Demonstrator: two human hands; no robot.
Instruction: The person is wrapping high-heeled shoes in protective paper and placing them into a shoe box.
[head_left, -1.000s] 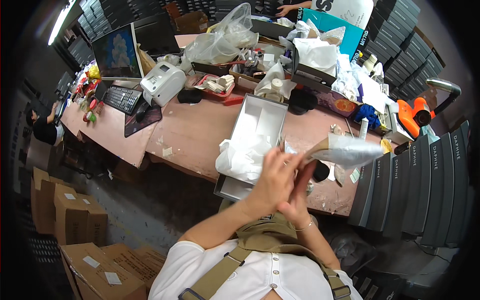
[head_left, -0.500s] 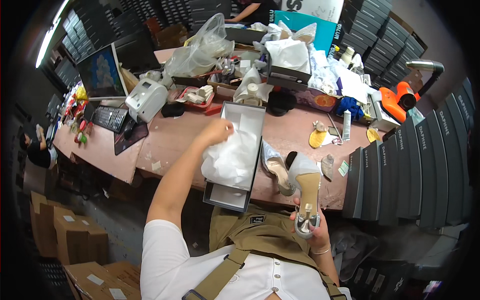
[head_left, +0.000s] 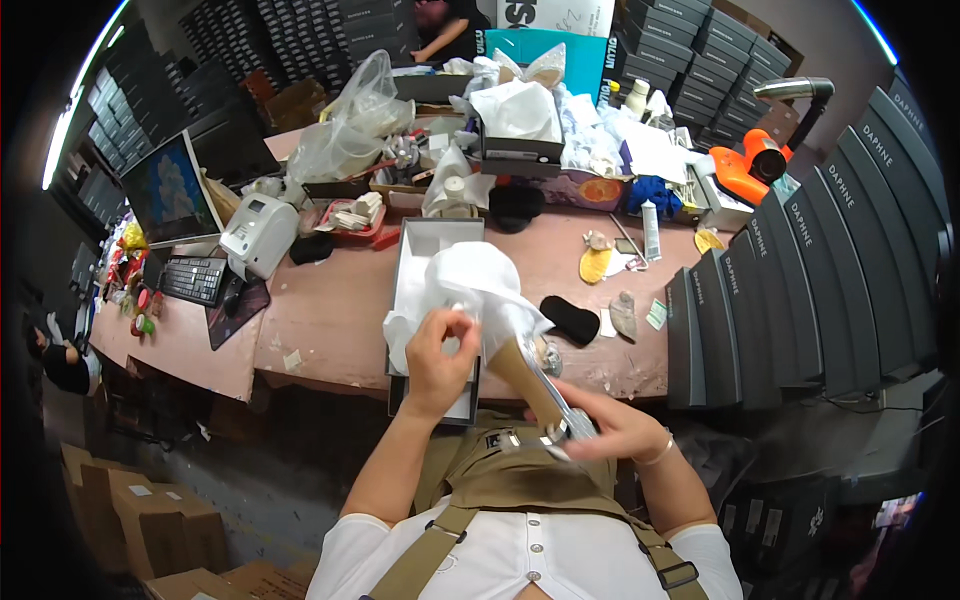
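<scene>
- Left hand [head_left: 438,352] pinches white tissue paper [head_left: 470,285] over an open shoe box [head_left: 420,250].
- Right hand [head_left: 610,430] grips a tan high-heeled shoe [head_left: 530,385] by its heel end.
- Both are held above the pink worktop [head_left: 330,315], near a black insole [head_left: 572,318].

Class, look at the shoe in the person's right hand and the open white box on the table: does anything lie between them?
Yes. The white tissue paper, gripped by the left hand, drapes over the shoe held in the right hand and fills the open box.

Cluttered pink worktable [head_left: 330,310], monitor [head_left: 170,195] at left, stacked dark boxes [head_left: 800,270] right, cardboard cartons [head_left: 140,520] on floor.
</scene>
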